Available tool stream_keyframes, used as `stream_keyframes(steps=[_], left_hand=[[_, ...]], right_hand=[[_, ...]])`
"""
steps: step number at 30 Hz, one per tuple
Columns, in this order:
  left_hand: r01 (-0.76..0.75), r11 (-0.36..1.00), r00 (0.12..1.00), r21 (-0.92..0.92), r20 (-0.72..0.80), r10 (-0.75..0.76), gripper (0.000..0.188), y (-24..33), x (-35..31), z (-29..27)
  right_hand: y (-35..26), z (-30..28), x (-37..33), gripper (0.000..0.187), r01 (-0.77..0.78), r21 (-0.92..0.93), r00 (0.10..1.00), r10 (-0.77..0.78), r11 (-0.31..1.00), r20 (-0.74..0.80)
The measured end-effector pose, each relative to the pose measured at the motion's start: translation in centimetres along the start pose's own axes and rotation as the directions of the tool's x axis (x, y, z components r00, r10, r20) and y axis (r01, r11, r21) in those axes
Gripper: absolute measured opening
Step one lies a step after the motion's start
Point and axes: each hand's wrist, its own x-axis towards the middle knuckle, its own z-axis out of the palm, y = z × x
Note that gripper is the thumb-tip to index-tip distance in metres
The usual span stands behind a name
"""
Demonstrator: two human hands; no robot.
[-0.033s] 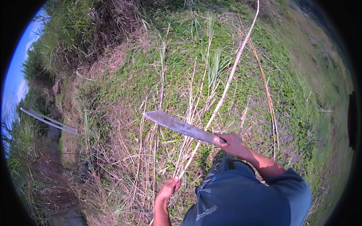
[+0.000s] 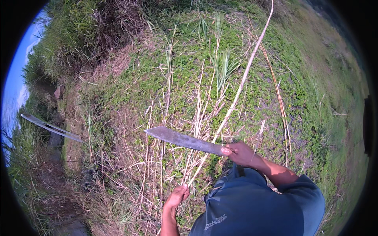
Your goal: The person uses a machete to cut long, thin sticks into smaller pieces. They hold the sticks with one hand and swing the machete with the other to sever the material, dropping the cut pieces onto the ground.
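Note:
My left hand (image 2: 178, 195) is closed around the near end of a long, pale, dry cane stalk (image 2: 241, 87), which slants away up and to the right past the far edge of the view. A machete (image 2: 185, 140) with a broad grey blade is held in my right hand (image 2: 240, 152), the fingers wrapped round its handle, which they hide. The blade points left and lies across the stalk in view; whether it touches the stalk I cannot tell.
Several cut dry stalks (image 2: 199, 114) lie on low green ground cover, with leafy green tops (image 2: 224, 70) beyond. Orange-brown canes (image 2: 275, 82) lie to the right. Tall grass (image 2: 75, 43) stands at the far left, near a pale rail-like bar (image 2: 53, 128) and a narrow channel (image 2: 59, 173).
The machete and my right hand have moved slightly nearer to me, the blade tip shifting left and down. A small pale sliver by the right hand has flown off to the right. The left hand has barely moved.

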Motion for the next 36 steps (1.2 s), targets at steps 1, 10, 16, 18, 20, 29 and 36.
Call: stream_keyframes(steps=[1, 10, 16, 18, 20, 29, 36], left_hand=[[-0.020, 0.999, 0.998, -0.035, 0.053, 0.022, 0.048, -0.8, 0.6, -0.4], [-0.126, 0.975, 0.988, 0.186, -0.062, 0.139, 0.050, -0.8, 0.3, 0.0], [-0.008, 0.999, 0.995, 0.034, 0.100, 0.005, 0.050, 0.2, -0.2, 0.0], [0.008, 1.000, 0.989, 0.003, 0.145, -0.009, 0.050, -0.2, 0.4, -0.9], [0.052, 0.996, 0.976, -0.073, 0.213, -0.036, 0.050, -0.1, 0.2, -1.5], [0.205, 0.950, 0.865, -0.234, 0.498, -0.064, 0.047, -0.7, 0.7, -3.6], [0.277, 0.938, 0.854, -0.208, 0.501, -0.141, 0.050, 0.4, 1.9, -3.0]], right_hand=[[-0.7, -0.2, -0.5, 0.044, 0.049, -0.069, 0.996, -0.044, 0.996, 0.071], [1.5, -7.3, 2.8, 0.050, -0.154, 0.070, 0.825, 0.167, 0.986, -0.540], [1.1, -4.1, 1.4, 0.052, -0.134, 0.290, 0.862, 0.255, 0.948, -0.438], [1.4, -3.2, 1.2, 0.054, -0.122, 0.312, 0.864, 0.255, 0.942, -0.434], [1.2, -4.9, 1.8, 0.053, -0.060, 0.433, 0.862, 0.266, 0.900, -0.432], [2.2, -10.3, 3.9, 0.051, 0.069, 0.330, 0.826, 0.132, 0.941, -0.548], [0.3, 0.7, -0.9, 0.055, 0.048, 0.051, 0.976, -0.036, 0.998, -0.213]])
